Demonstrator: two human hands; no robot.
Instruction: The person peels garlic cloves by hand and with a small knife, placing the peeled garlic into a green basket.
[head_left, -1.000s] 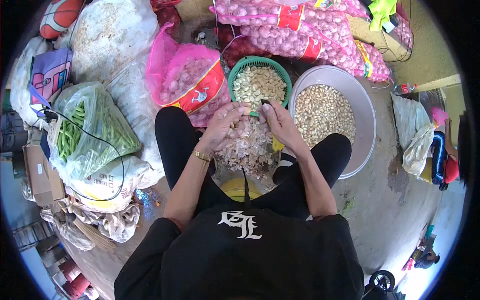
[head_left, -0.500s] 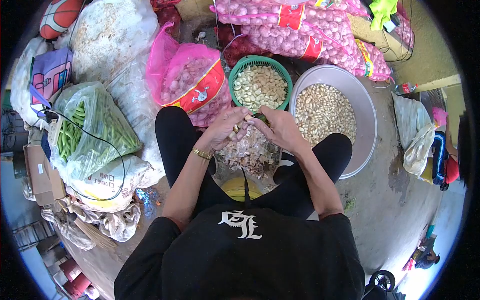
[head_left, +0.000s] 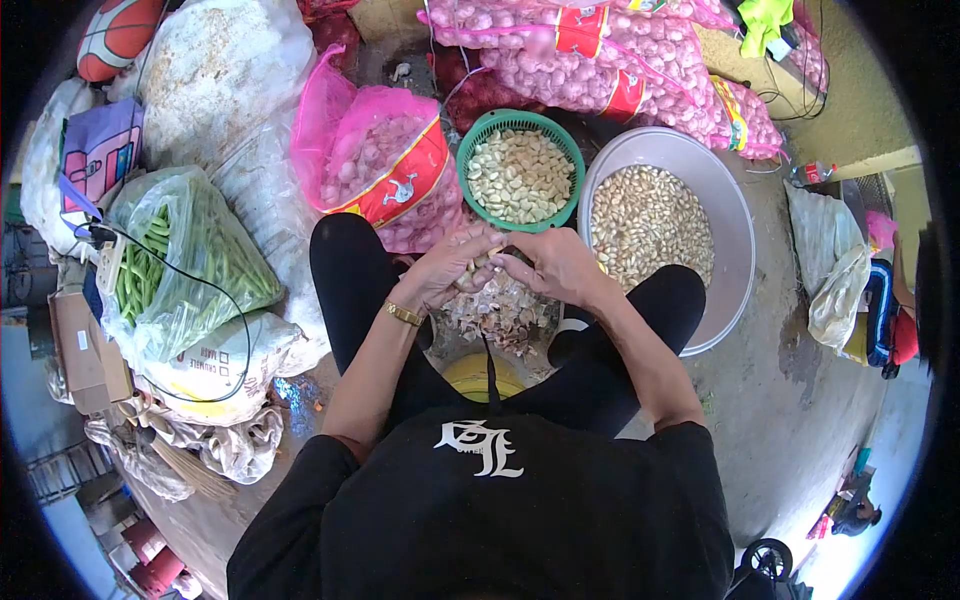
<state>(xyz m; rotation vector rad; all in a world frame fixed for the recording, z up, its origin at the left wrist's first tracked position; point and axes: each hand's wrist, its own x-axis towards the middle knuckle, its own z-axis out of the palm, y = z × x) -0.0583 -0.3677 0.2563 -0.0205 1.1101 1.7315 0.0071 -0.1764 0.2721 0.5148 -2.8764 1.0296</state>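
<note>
Both hands were met over the lap. The left hand (head_left: pixel 447 270) had its fingers (head_left: pixel 476 248) curled nearly closed around a pale garlic clove (head_left: pixel 487 263), of which only a small part showed. The right hand (head_left: pixel 556 266) had its fingertips bent inward and pressed against the same clove, touching the left fingertips. Whether the right palm also held anything could not be determined.

Directly beneath the fingers lay a pile of skins (head_left: pixel 500 315), between the 2 knees. Just beyond the fingertips stood 1 green basket (head_left: pixel 464 172) of peeled cloves, and beside it, beyond the right knuckles, 1 grey basin (head_left: pixel 735 235) holding more. A pink mesh sack (head_left: pixel 385 170) of garlic bulbs sat beyond the left fingers, near the basket. A bracelet (head_left: pixel 404 314) circled the left wrist.
</note>
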